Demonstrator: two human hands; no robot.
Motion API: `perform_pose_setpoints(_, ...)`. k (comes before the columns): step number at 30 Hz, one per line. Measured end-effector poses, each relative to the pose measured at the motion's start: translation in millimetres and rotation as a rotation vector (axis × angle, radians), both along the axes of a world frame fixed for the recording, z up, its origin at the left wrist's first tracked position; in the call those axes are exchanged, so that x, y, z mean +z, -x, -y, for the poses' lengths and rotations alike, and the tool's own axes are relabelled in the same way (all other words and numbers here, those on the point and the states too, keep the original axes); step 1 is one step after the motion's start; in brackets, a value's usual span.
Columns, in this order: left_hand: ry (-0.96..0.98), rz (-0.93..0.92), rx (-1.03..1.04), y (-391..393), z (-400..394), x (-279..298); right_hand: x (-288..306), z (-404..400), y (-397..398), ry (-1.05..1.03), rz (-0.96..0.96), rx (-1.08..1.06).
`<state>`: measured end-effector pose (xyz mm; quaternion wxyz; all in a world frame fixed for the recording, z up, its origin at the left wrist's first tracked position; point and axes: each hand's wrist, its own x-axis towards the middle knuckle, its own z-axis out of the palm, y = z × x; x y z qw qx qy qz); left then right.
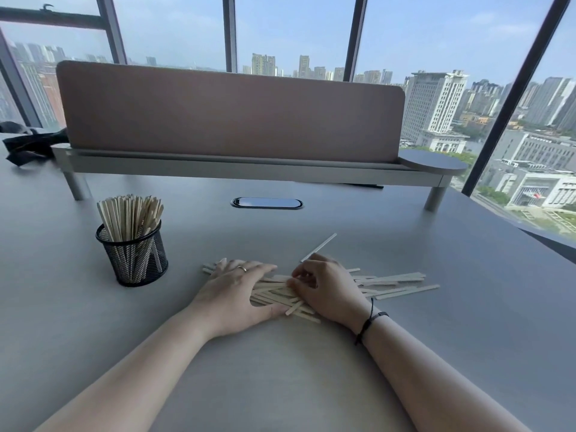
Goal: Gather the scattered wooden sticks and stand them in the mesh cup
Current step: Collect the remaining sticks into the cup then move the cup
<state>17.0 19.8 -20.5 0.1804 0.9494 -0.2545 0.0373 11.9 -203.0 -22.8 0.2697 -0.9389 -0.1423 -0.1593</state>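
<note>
A black mesh cup (134, 255) stands on the grey table at the left, holding several upright wooden sticks (129, 218). A loose pile of flat wooden sticks (396, 280) lies at the table's middle. My left hand (232, 294) rests flat on the pile's left part, fingers spread. My right hand (324, 289) lies over the pile's middle with its fingers curled down onto the sticks. One stick (319, 247) lies apart, just beyond my right hand. The sticks under both hands are partly hidden.
A brown divider panel (230, 110) on a raised grey shelf (249, 169) crosses the back of the table. An oval cable port (267, 202) sits in the tabletop (467, 307). Black cloth (28, 145) lies at the far left. Windows stand behind.
</note>
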Motion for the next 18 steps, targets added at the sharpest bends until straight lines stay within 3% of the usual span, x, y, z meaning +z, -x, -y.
perform_pose_setpoints(3,0.01,0.046,-0.012,-1,2,-2,-1,-2,-4,0.013,0.042,0.007)
perform_pose_setpoints(6,0.032,0.06,-0.017,0,4,-2,1,9,-16,0.152,0.169,-0.092)
perform_pose_setpoints(11,0.037,0.047,-0.028,-2,1,-3,1,25,-27,0.305,-0.096,-0.234)
perform_pose_setpoints(18,0.009,0.005,0.104,-8,-24,8,2,23,-11,0.424,0.08,-0.397)
